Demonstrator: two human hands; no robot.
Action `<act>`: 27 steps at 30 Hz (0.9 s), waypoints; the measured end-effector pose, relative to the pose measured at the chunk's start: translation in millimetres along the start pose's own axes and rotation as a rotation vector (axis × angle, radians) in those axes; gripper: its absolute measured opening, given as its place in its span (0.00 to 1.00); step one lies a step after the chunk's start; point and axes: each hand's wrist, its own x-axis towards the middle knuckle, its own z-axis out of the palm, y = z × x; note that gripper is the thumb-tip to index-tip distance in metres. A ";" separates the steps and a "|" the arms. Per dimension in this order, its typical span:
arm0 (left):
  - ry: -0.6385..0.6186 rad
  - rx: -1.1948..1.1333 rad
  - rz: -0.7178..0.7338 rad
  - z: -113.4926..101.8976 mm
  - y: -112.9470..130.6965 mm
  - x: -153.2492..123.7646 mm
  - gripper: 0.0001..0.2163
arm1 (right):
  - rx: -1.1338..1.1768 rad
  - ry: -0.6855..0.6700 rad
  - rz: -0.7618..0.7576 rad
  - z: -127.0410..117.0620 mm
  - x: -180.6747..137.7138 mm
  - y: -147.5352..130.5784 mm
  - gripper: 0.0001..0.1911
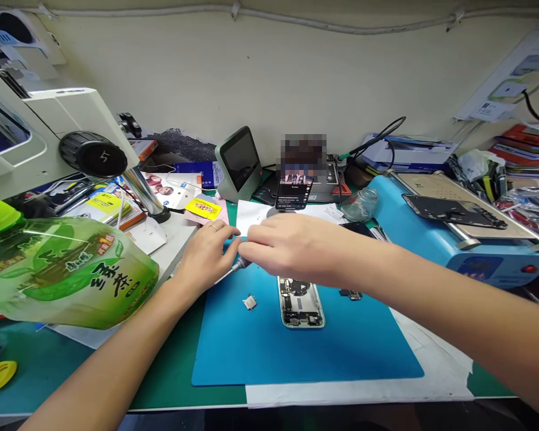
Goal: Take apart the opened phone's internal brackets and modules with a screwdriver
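Right hand [276, 244] pinches a screwdriver [239, 264]; left hand [211, 246] curls beside it, grip not determinable. Phone [302, 306] lies on the blue mat [363, 350], partly hidden by the right hand: judged opened, inner parts [299, 288] exposed, not yet closed.

Well left of the grip of your right hand [287, 246], the green bottle [67, 272] carries slanting black characters that read 绿茶, with a smaller white logo above them, too soft to make out. Beyond your grip, the upright phone [293, 193] shows rows of white text too small for you to read. Farther off to its left, the yellow packet's [203, 209] red characters and the black knob's [96, 155] white mark are unclear.
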 end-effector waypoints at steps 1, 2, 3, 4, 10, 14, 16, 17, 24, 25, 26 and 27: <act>0.004 -0.019 0.025 -0.3 2.8 -0.9 0.16 | 0.056 0.120 0.072 0.0 -13.4 -5.1 0.13; 0.012 -0.046 0.045 -0.5 5.8 -2.2 0.15 | 0.134 0.219 0.147 2.4 -27.8 -10.7 0.13; 0.034 -0.094 0.058 -0.8 8.8 -3.9 0.15 | 0.205 0.304 0.225 6.9 -42.4 -16.6 0.14; 0.076 -0.161 0.065 -1.1 11.8 -6.1 0.15 | 0.288 0.344 0.279 13.0 -56.4 -22.7 0.14; 0.204 -0.326 0.422 -2.9 32.1 -17.7 0.13 | 0.700 0.470 0.588 45.1 -88.7 -61.2 0.10; 0.135 -0.141 0.740 4.1 46.5 -18.0 0.10 | 0.891 0.588 0.702 40.1 -67.1 -83.1 0.04; 0.179 -0.157 0.797 8.7 50.3 -18.1 0.07 | 0.940 0.656 0.717 35.9 -56.7 -90.0 0.04; 0.206 -0.178 0.802 10.3 51.2 -18.4 0.07 | 0.947 0.695 0.717 34.4 -53.1 -92.4 0.03; 0.250 -0.194 0.782 7.2 51.2 -20.2 0.07 | 0.916 0.785 0.667 35.0 -49.8 -96.3 0.04; 0.248 -0.191 0.781 6.2 51.3 -20.2 0.07 | 0.906 0.792 0.661 35.6 -50.4 -96.3 0.05; 0.249 -0.187 0.781 5.4 51.4 -20.2 0.07 | 0.896 0.795 0.655 36.3 -50.9 -96.4 0.05; 0.250 -0.181 0.781 4.7 51.4 -20.1 0.06 | 0.882 0.797 0.649 37.0 -51.3 -96.5 0.06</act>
